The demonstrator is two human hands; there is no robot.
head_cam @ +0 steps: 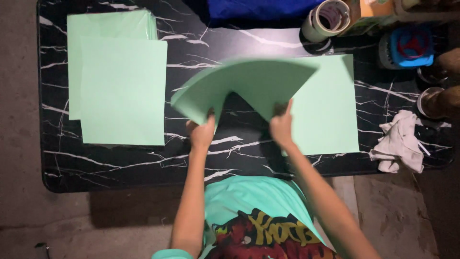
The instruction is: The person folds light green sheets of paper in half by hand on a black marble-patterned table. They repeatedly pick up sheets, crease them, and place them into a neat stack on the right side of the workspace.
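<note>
Hands lifted above black marble table (pixel 120 163): left hand (pixel 201 132) and right hand (pixel 281 125) each pinch near edge of bowed green sheet (pixel 244 81), keeping it clear of green stack (pixel 117 81) at left.

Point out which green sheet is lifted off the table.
The curved green sheet in the middle, gripped by both hands; the left stack and the right sheet lie flat.

Black marble-look desk (pixel 120 165) w/ white veins, green paper stack (pixel 117 81) on left, single green sheet (pixel 330 115) at right, tape roll (pixel 326 19) at back, crumpled white rag (pixel 397 141) nr right edge
</note>
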